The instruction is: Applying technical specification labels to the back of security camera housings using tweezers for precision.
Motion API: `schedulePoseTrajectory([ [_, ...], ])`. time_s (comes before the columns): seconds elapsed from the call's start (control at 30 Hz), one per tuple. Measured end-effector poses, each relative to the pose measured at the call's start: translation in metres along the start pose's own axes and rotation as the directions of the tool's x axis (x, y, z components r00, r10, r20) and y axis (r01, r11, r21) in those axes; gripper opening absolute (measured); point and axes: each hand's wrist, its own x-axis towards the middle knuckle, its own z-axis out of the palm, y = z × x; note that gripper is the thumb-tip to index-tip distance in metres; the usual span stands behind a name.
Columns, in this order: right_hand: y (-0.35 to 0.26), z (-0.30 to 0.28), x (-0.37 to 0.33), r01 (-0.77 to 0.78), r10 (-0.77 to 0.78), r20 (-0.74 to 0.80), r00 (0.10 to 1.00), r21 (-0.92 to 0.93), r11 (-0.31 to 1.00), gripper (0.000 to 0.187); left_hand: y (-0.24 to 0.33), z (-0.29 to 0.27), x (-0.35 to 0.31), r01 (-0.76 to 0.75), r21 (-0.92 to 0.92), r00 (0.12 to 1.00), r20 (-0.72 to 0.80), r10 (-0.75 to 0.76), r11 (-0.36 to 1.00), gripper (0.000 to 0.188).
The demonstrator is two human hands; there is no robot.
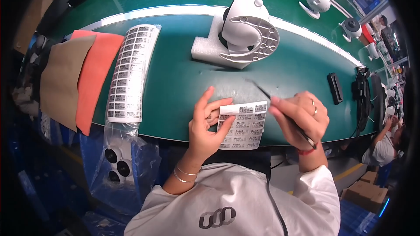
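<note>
The left hand (204,126) had its grip closed on a small label sheet (247,129) at lower center; the right hand (306,117), just right of it, gripped dark tweezers (262,90), their long axis slanting upper left past the sheet's top edge. The green desk (175,83) bore a white security camera (243,22) at upper center; a co-worker (381,150) sat far right.

Ahead of the torso (245,192), the left hand (209,126) grips beneath its thumb (225,126), forefinger (204,99) extended; ahead of the torso's right side, the right hand (302,116) pinches, fingers (311,105) bent.
</note>
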Motion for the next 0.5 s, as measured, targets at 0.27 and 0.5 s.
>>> schedulePoseTrajectory([
  [0.27,0.047,0.042,-0.010,0.229,-0.221,0.061,0.973,-0.190,0.955,0.024,0.005,-0.006,0.003,0.116,-0.049,0.993,0.011,-0.115,0.992,0.066],
  [0.5,0.056,0.047,-0.008,0.233,-0.223,0.066,0.972,-0.220,0.947,0.025,0.001,-0.008,0.003,0.118,-0.049,0.993,0.016,-0.117,0.992,0.056],
])
